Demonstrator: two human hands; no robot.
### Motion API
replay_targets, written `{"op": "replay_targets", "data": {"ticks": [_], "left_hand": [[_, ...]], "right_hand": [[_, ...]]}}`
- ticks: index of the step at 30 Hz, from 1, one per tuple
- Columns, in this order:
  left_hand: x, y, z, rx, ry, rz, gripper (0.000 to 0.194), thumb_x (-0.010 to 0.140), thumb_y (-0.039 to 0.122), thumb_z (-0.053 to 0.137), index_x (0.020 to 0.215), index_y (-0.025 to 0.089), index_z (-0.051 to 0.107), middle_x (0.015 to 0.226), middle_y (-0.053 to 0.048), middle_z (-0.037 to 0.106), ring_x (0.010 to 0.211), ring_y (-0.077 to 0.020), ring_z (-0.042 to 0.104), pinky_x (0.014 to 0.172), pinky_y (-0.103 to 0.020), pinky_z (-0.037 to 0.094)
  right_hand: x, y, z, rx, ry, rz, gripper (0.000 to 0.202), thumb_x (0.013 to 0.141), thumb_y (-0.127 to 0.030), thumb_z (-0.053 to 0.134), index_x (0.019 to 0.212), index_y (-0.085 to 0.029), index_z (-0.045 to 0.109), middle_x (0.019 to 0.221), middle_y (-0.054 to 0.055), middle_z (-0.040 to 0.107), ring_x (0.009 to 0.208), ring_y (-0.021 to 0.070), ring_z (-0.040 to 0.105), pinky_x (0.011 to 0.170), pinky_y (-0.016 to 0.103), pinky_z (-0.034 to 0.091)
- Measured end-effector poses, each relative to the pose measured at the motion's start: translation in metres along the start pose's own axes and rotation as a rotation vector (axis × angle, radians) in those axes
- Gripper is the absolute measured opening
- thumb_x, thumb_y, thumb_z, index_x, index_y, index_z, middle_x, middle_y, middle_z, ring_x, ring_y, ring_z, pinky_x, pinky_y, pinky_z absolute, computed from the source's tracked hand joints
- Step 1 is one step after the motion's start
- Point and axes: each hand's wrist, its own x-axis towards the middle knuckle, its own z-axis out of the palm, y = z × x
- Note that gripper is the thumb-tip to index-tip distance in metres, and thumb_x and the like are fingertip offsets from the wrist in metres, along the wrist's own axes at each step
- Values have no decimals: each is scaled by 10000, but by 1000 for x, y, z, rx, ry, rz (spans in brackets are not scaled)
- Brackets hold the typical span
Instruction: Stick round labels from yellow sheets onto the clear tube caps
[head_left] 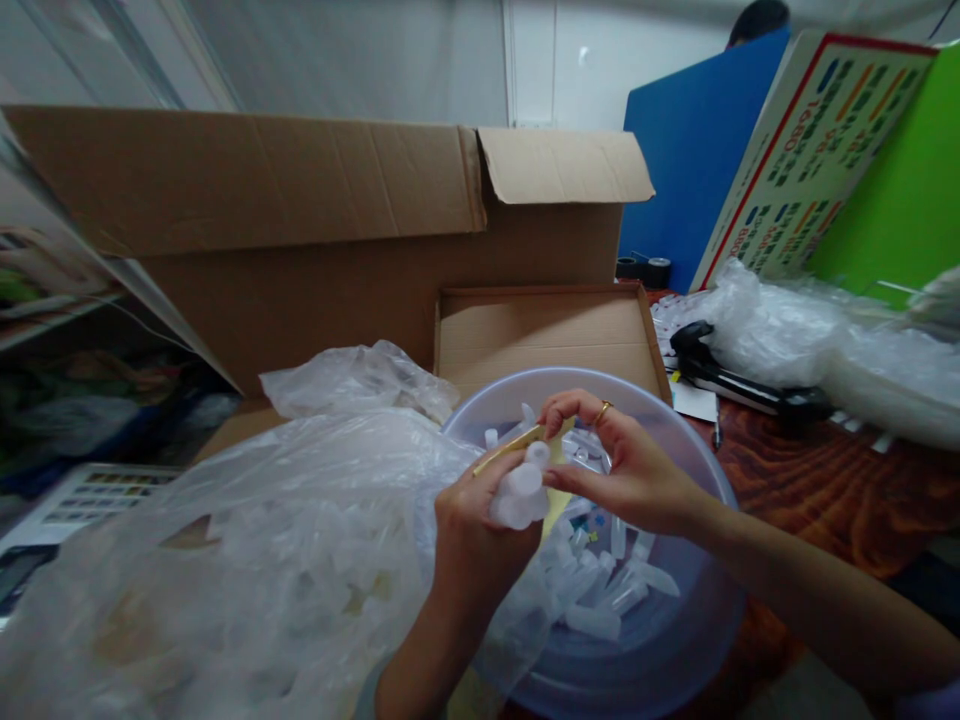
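My left hand (480,535) is closed around a few frosted white plastic tubes (521,490), their round ends facing up toward me. A thin yellow sheet (557,490), perhaps paper or a bag, runs along the back of the tubes. My right hand (630,475), with a ring on one finger, pinches this sheet near its upper edge. Both hands are above a pale blue-purple plastic basin (720,480). Several loose clear and white tubes (592,620) lie inside it, partly hidden by the hands.
A large clear plastic bag (300,570) full of pale pieces fills the left, overlapping the basin. Behind stands an open cardboard box (337,290). At right, a black stapler-like tool (739,375) and plastic-wrapped items (847,340) lie on a wood-patterned table (817,490).
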Motion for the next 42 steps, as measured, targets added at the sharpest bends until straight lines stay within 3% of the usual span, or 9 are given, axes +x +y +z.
{"op": "replay_targets", "data": {"ticks": [4,6,8,10,16,22,32,42], "left_hand": [[-2,-1,-1,10,32,20,183,748,163,654,906,90,712,936,-122,753,858,-199,732,812,-250,589],[-2,0,-1,34,58,6,152,749,145,666,888,103,712,912,-103,755,832,-185,731,798,-238,588],[-1,2,-2,48,65,-6,114,764,142,675,871,123,711,893,-80,756,821,-173,728,812,-238,584],[1,5,-2,44,72,-25,84,772,147,687,853,139,706,864,-58,753,798,-160,724,805,-232,583],[1,7,-2,10,87,-40,70,771,158,701,836,133,701,836,-59,746,771,-154,716,793,-235,585],[-1,7,0,7,76,-46,94,775,180,707,846,118,706,844,-73,748,795,-161,718,819,-247,583],[1,8,-2,-16,73,-31,83,769,158,710,839,115,700,849,-64,748,803,-136,715,840,-211,569],[0,6,-1,19,53,-56,65,788,197,690,802,134,694,793,-55,739,746,-164,715,737,-245,583]], "right_hand": [[1,7,-9,19,-18,-1,571,651,-363,851,1105,-206,542,1098,48,591,1067,223,560,962,374,431],[3,10,-15,-57,82,-51,486,728,-350,800,1125,-205,559,1130,51,593,1104,223,556,977,382,411],[6,13,-19,-231,202,-94,279,813,-274,727,1059,-209,612,1113,43,618,1107,213,565,973,383,392],[8,16,-21,-404,256,-130,152,821,-196,721,955,-210,652,1032,24,662,1039,196,601,927,368,388],[8,21,-16,-601,307,-253,123,800,-161,765,862,-223,679,924,-24,705,902,161,644,882,368,330],[6,19,-15,-580,338,-317,107,812,-153,752,796,-247,703,864,-53,722,892,164,647,865,379,314],[7,18,-13,-560,377,-285,132,799,-145,762,747,-237,683,836,-72,731,895,169,654,896,397,297],[4,16,-14,-620,245,-256,80,905,-150,649,866,-214,622,948,-37,688,950,151,602,856,375,250]]}}
